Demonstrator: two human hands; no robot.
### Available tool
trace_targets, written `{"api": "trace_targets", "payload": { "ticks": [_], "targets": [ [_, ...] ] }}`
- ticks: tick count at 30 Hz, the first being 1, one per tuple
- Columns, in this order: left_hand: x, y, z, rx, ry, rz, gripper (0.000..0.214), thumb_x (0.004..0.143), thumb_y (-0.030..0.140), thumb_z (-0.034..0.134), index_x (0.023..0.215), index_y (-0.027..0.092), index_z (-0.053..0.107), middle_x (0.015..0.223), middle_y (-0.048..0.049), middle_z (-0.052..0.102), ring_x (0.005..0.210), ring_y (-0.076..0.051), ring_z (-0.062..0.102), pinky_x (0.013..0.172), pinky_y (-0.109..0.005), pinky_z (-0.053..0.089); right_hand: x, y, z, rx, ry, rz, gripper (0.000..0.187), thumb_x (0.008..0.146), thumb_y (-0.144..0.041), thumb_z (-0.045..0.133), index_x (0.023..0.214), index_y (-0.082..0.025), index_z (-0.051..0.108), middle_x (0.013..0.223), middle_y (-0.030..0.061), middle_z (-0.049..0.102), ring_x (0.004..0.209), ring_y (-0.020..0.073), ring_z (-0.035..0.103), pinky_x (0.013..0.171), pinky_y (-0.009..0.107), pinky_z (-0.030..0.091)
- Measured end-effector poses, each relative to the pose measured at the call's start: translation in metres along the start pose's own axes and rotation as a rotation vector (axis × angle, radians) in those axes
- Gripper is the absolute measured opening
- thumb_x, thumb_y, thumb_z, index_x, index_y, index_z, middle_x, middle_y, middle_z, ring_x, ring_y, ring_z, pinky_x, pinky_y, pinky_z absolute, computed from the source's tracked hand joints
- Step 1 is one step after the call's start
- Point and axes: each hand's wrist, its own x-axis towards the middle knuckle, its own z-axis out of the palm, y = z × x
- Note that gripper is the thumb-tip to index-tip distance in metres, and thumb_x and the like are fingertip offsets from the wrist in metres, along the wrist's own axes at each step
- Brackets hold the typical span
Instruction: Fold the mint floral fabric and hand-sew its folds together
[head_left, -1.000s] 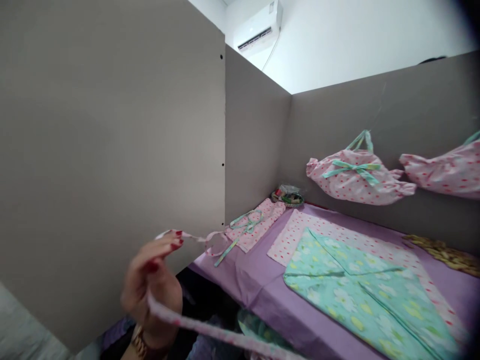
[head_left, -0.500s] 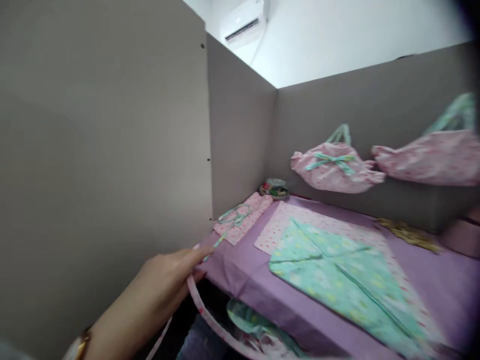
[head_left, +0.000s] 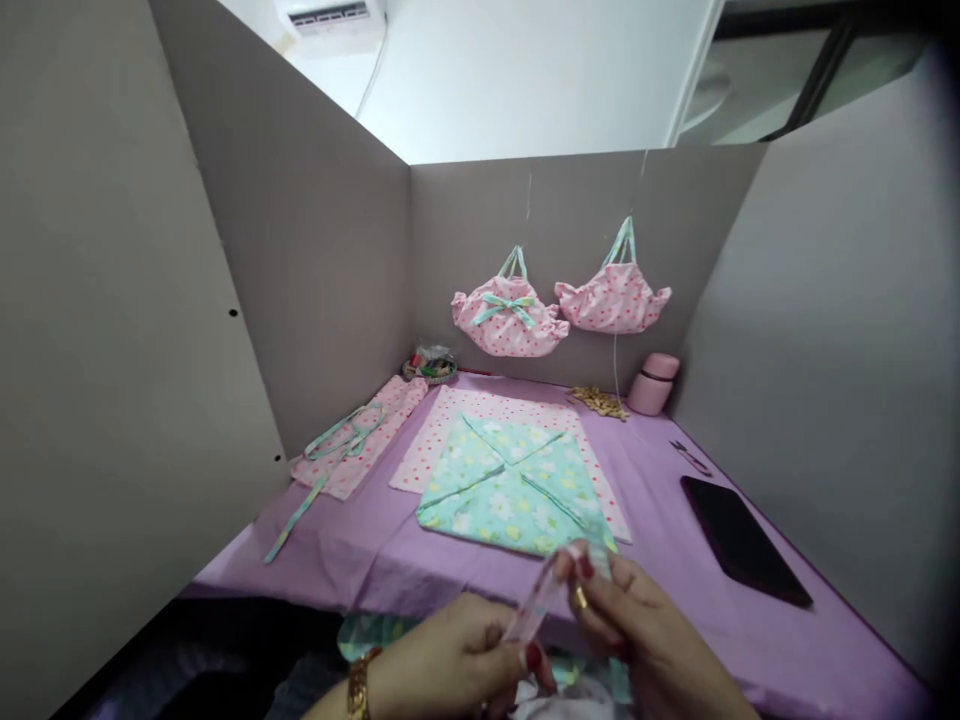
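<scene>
In the head view, a narrow pink fabric strap (head_left: 534,603) stretches between my two hands at the lower middle. My left hand (head_left: 480,655), with a gold bracelet at the wrist, pinches its lower end. The other end is pinched in the fingertips of my right hand (head_left: 637,610), which wears a gold ring. Part of a blurred, pale green strip shows beside the right fingers. Below both hands, green and white cloth (head_left: 574,695) is partly hidden. Just beyond lies a mint floral square with folded flaps (head_left: 502,490), on top of pink dotted fabric (head_left: 416,455).
On the purple tablecloth (head_left: 360,550) are a folded pink dotted piece with a mint tie (head_left: 397,410), a small basket (head_left: 429,370), wooden clips (head_left: 598,401), a pink flask (head_left: 652,385), snips (head_left: 690,457) and a black tablet (head_left: 742,540). Two pink dotted bags (head_left: 510,318) hang against grey partitions (head_left: 337,250).
The view has swung right. My left hand has come from the table's left corner to the front middle with the pink strap. My right hand has come into view, gripping the strap too.
</scene>
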Motion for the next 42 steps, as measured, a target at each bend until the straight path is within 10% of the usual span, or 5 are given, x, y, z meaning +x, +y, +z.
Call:
{"api": "trace_targets", "payload": {
  "ticks": [11,15,22,32,42],
  "targets": [
    [-0.037,0.088,-0.081,-0.965,0.863,0.399,0.026,0.093,0.025,0.033,0.097,0.025,0.058,0.071,0.0029,0.061,0.064,-0.007,0.061,0.069,-0.023,0.052,0.018,0.024,-0.037,-0.580,0.318,-0.187,0.068,0.072,-0.053,0.062,0.129,-0.023,0.039,0.130,0.0109,0.044,0.118,0.0264,0.040,0.094,0.038,0.035],
    [-0.024,0.111,-0.062,-0.845,0.904,0.585,0.028,0.093,0.027,0.029,0.096,0.028,0.057,0.073,0.0046,0.062,0.077,-0.009,0.063,0.083,-0.032,0.049,0.021,0.033,-0.003,-0.544,0.290,-0.247,0.050,0.073,-0.053,0.060,0.113,-0.024,0.054,0.127,0.0103,0.048,0.118,0.0287,0.043,0.096,0.039,0.037],
    [0.012,0.118,-0.033,-0.666,0.734,0.682,0.024,0.093,0.025,0.033,0.098,0.023,0.056,0.081,0.0029,0.062,0.088,-0.010,0.061,0.087,-0.029,0.044,0.017,0.040,0.080,-0.309,-0.511,-0.156,0.042,0.079,-0.054,0.055,0.106,-0.023,0.064,0.104,0.0070,0.065,0.097,0.0246,0.059,0.088,0.036,0.043],
    [-0.001,0.126,-0.061,-0.362,0.987,0.804,0.023,0.093,0.028,0.034,0.093,0.021,0.055,0.061,0.0045,0.056,0.060,-0.008,0.058,0.064,-0.021,0.048,0.029,0.046,0.051,-0.509,0.031,-0.220,0.040,0.083,-0.050,0.049,0.110,-0.021,0.058,0.117,0.0099,0.057,0.107,0.0255,0.052,0.089,0.034,0.042],
    [0.017,0.164,-0.051,-0.355,1.050,1.046,0.027,0.095,0.026,0.027,0.089,0.023,0.053,0.059,0.0052,0.048,0.059,-0.007,0.056,0.064,-0.020,0.047,0.041,0.152,0.087,-0.445,-0.378,0.024,0.083,0.063,-0.065,0.061,0.125,-0.012,0.047,0.124,0.0195,0.051,0.110,0.0341,0.049,0.089,0.043,0.040]
  ]
}}
